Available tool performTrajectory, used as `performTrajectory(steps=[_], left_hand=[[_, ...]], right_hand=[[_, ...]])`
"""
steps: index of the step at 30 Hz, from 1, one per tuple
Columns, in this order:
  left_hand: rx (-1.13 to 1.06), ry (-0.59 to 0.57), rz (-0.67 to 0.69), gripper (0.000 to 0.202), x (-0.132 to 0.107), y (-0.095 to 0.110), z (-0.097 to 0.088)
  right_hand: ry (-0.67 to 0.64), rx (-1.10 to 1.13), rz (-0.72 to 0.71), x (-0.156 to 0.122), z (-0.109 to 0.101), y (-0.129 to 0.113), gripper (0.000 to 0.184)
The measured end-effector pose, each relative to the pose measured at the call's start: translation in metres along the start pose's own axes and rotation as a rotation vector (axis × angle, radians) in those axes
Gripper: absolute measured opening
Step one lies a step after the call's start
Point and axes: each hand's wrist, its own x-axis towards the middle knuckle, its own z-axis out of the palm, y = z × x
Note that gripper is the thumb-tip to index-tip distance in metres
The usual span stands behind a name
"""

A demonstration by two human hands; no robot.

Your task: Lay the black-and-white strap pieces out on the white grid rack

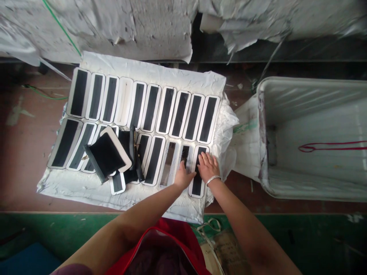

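Observation:
My right hand (208,168) lies flat, fingers extended, on the upper right part of a black panel with a white rounded border (197,187), at the near right end of a board (177,208) covered in white cloth. Just left of it is my left hand (183,177), its thumb pointing right toward that panel's edge and its index finger reaching up over a narrower dark strip (185,154). Its other fingers are mostly hidden. Several similar bordered panels line the board in two rows. On the near row lies a loose pile of black pieces (107,152) with dark edge strips, one tilted.
To the right stands a large white plastic bin (262,137) with a red cord (329,146) inside. Crumpled clear plastic (228,122) hangs at the board's right edge. Torn grey sheeting (114,23) runs along the back. A green line (61,26) crosses the upper left.

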Motion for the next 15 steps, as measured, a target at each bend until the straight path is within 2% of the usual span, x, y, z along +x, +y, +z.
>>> performTrajectory(steps=[2, 3, 6, 8, 12, 15], left_hand=[[-0.124, -0.055, -0.180, 0.076, 0.009, 0.001, 0.004], [-0.151, -0.069, -0.223, 0.067, 0.014, 0.000, 0.006], [-0.202, -0.107, -0.218, 0.030, 0.024, -0.005, 0.010], [-0.258, -0.137, -0.204, 0.017, 0.027, -0.011, 0.011], [-0.368, -0.178, -0.172, 0.016, 0.024, -0.018, 0.013], [-0.392, -0.214, -0.160, 0.014, 0.024, -0.017, 0.012]], right_hand=[[0.019, 0.001, 0.006, 0.000, 0.003, -0.004, 0.044], [0.022, 0.004, 0.006, 0.001, 0.004, -0.007, 0.044], [0.020, 0.015, 0.022, 0.010, 0.006, -0.014, 0.044], [0.023, 0.028, 0.055, 0.020, 0.007, -0.016, 0.044], [0.017, 0.055, 0.111, 0.041, 0.006, -0.015, 0.046], [0.028, 0.082, 0.130, 0.032, 0.008, -0.020, 0.047]])
